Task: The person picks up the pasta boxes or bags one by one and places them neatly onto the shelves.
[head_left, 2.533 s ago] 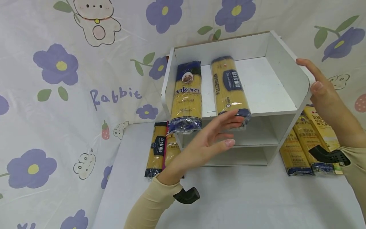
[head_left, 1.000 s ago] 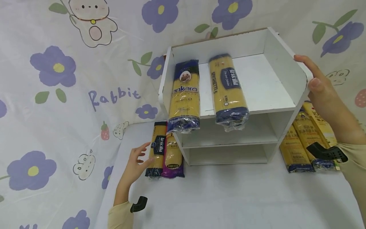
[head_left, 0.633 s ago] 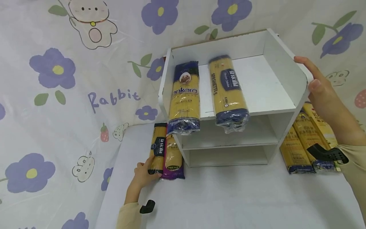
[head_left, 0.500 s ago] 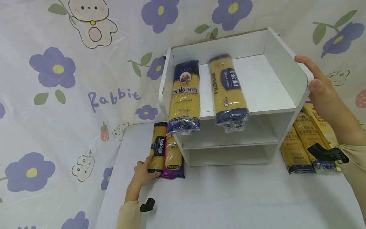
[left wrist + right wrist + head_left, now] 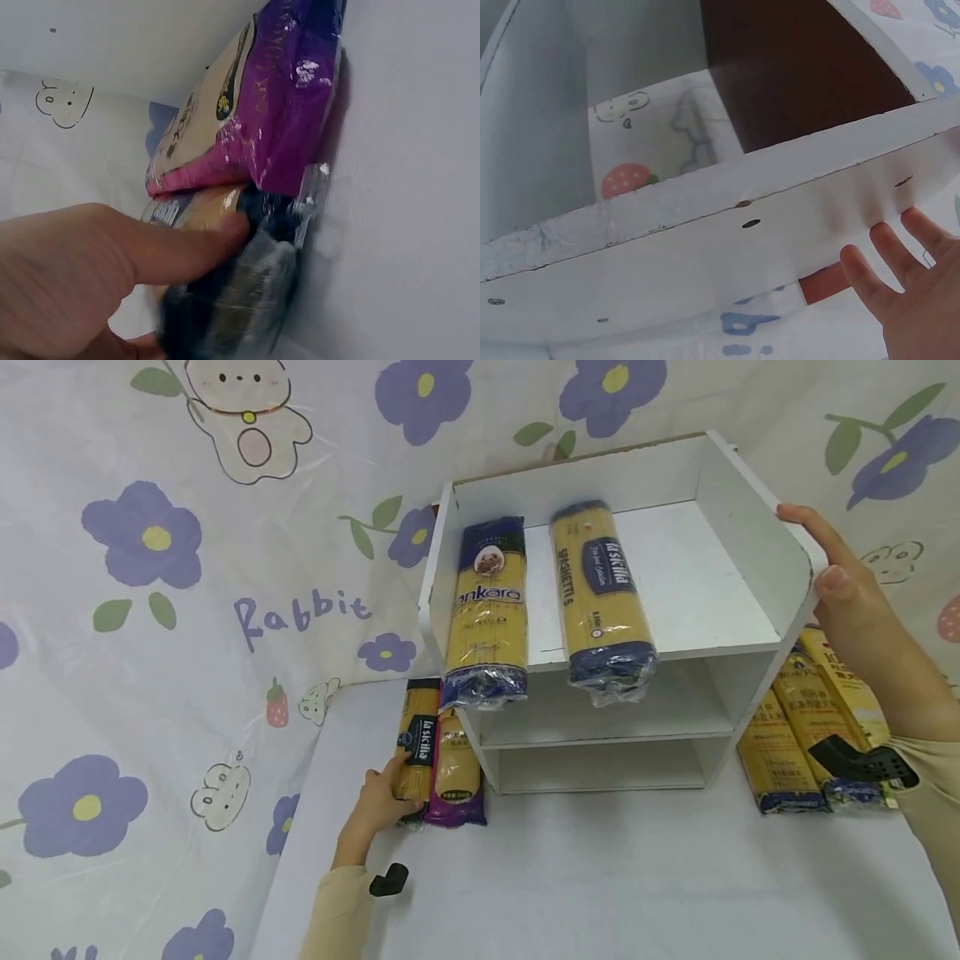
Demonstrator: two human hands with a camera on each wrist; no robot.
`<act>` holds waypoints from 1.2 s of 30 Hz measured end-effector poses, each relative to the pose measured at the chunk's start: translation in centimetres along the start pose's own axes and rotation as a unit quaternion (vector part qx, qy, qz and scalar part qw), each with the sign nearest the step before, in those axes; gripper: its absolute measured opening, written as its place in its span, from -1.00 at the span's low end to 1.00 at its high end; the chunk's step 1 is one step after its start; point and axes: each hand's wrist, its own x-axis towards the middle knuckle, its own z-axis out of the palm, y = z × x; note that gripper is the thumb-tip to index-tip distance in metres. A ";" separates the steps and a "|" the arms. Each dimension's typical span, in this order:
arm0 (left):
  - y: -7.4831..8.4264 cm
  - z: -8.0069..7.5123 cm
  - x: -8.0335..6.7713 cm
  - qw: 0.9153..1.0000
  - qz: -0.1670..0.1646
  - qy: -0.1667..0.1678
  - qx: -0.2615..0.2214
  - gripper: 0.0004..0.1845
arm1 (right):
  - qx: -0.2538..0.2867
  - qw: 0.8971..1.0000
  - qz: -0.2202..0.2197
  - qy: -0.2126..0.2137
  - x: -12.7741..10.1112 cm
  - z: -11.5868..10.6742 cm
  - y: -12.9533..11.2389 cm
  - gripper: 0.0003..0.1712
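On the table at the left of the shelf, my left hand (image 5: 378, 802) grips the lower end of a dark-labelled spaghetti pack (image 5: 417, 777). The left wrist view shows my thumb on the pack's dark end (image 5: 225, 292), with the other fingers mostly hidden. A purple-and-pink noodle pack (image 5: 456, 768) lies against it. My right hand (image 5: 862, 610) rests on the right side panel of the white shelf unit (image 5: 757, 543); in the right wrist view its fairly straight fingers (image 5: 866, 277) touch the panel.
An Ankara pasta pack (image 5: 489, 618) and a La Sicilia spaghetti pack (image 5: 602, 597) lie on the top tier, their ends overhanging its front edge. Several yellow packs (image 5: 780, 752) lie on the table (image 5: 600, 877) right of the unit. A patterned cloth (image 5: 187, 652) hangs behind.
My left hand has moved from the La Sicilia pack on the top tier down left to the dark-labelled spaghetti pack and taken hold of it. My right hand has stayed at the panel.
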 end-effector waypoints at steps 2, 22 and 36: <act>0.3 -0.1 0.4 1.000 0.000 -0.004 -0.002 -0.05 | 0.001 1.000 0.001 -0.002 0.0 -0.1 0.0 0.06; -1.8 -4.5 2.8 0.965 0.045 -0.205 -0.157 -0.04 | 0.035 0.999 -0.001 -0.004 0.1 -0.8 0.6 0.13; -3.1 -2.5 1.0 0.942 0.063 -0.118 -0.307 -0.08 | 0.040 0.999 -0.010 -0.012 0.2 -1.0 0.8 0.06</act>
